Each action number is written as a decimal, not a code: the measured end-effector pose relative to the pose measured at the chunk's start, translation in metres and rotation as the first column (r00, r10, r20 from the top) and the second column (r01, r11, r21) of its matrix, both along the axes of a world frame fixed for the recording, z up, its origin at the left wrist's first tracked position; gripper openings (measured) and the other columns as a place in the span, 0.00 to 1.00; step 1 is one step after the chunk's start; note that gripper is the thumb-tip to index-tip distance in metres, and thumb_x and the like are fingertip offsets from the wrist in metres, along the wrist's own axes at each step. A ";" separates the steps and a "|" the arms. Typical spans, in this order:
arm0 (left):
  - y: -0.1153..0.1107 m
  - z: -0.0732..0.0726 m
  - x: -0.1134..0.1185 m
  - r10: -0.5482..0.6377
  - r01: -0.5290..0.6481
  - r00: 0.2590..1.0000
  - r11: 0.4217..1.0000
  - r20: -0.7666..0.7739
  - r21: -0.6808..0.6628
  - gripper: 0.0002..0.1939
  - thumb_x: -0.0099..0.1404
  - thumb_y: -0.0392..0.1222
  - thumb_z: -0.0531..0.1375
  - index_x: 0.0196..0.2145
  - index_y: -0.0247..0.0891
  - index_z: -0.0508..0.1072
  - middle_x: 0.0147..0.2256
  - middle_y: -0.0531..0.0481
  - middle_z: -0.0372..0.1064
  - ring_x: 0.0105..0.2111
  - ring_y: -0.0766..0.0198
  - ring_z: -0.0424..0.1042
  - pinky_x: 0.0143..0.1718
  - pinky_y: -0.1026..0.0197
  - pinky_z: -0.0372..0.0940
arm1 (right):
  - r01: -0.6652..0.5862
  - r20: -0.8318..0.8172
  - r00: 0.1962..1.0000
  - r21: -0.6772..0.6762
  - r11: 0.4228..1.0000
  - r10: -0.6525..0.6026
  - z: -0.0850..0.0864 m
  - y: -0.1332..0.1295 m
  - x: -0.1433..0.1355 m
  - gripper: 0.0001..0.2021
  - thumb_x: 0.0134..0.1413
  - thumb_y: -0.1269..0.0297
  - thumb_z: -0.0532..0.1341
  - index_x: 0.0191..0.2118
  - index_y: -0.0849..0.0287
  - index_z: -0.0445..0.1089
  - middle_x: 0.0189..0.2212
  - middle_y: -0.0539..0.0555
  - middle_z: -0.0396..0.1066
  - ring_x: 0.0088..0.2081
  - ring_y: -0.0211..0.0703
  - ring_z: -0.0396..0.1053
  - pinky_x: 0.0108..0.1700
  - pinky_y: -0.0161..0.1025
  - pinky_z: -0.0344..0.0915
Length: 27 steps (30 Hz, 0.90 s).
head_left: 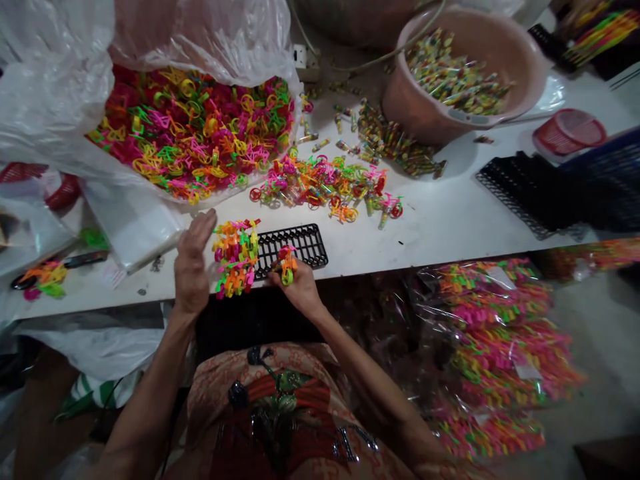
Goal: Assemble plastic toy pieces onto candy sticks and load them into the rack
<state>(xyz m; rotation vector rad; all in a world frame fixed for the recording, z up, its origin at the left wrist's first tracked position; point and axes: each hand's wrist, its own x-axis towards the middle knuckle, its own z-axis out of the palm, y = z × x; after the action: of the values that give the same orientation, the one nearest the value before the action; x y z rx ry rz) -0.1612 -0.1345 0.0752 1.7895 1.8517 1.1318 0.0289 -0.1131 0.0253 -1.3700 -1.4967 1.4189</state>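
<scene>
**Toy bicycles at the black tray**

Your right hand (300, 288) pinches one small toy bicycle (287, 265) at the near edge of the black tray (300, 243). Your left hand (193, 263) stands flat and wide, fingers straight, against the 9 o'clock side of a stack of bicycles (235, 257) at the tray's left end. Loose bicycles (325, 183) lie at 12 o'clock; a clear bag of parts (190, 127) at 11 o'clock; a pink basin (425, 107) at 1 o'clock.
</scene>
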 end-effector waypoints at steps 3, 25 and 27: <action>0.003 -0.002 0.008 -0.141 0.130 0.940 0.990 -0.312 -0.055 0.25 0.70 0.54 0.44 0.59 0.48 0.66 0.62 0.48 0.61 0.66 0.53 0.51 0.66 0.41 0.37 | -0.038 0.057 0.998 0.087 0.995 0.033 -0.003 0.001 -0.008 0.03 0.47 0.66 0.61 0.27 0.58 0.69 0.29 0.50 0.70 0.31 0.39 0.67 0.35 0.35 0.63; 0.002 -0.009 0.014 -0.188 0.190 0.885 0.981 -0.426 -0.039 0.21 0.69 0.49 0.50 0.59 0.52 0.67 0.63 0.45 0.59 0.66 0.44 0.50 0.63 0.31 0.38 | -0.264 0.669 0.742 0.236 0.935 0.041 0.029 0.083 0.051 0.13 0.55 0.72 0.58 0.45 0.58 0.74 0.40 0.55 0.73 0.40 0.43 0.70 0.43 0.38 0.65; 0.001 -0.010 0.014 -0.187 0.189 0.891 0.981 -0.415 -0.037 0.22 0.69 0.49 0.50 0.59 0.53 0.66 0.63 0.46 0.59 0.66 0.43 0.50 0.63 0.30 0.37 | -0.098 0.791 0.590 0.270 0.958 -0.163 0.036 0.115 0.085 0.18 0.57 0.76 0.52 0.48 0.58 0.73 0.47 0.59 0.71 0.45 0.47 0.70 0.44 0.41 0.64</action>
<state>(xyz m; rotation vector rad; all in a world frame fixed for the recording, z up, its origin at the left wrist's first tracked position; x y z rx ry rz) -0.1468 -0.1330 0.0651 2.2969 1.8331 0.7209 0.1135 0.0022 0.0612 -1.9601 -2.1076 0.4445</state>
